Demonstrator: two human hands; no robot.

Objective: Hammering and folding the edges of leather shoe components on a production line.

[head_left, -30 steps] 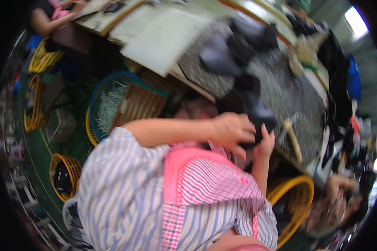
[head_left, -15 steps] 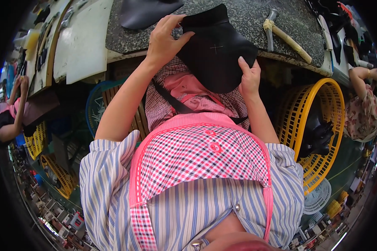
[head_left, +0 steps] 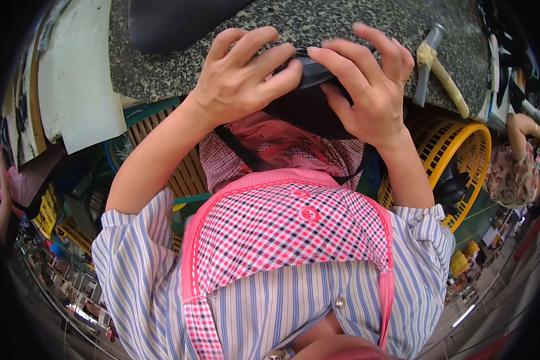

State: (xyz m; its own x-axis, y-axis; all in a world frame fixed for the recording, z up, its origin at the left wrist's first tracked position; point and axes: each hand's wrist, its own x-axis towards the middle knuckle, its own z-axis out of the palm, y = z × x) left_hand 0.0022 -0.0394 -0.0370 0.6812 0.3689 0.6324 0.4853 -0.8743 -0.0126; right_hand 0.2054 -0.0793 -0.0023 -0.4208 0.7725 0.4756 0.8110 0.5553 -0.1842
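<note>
- Black shoe upper (head_left: 309,99) sits at the speckled stone bench (head_left: 318,24) edge, above the lap.
- Left hand (head_left: 240,84) and right hand (head_left: 369,90) both pinch its top rim, fingers curled.
- Hammer (head_left: 438,72) lies on the bench to the right; yellow basket (head_left: 471,156) below it.

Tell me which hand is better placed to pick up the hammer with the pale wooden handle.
Right, probably: the right hand grips the black leather piece nearer the hammer; the left hand is farther away.
</note>
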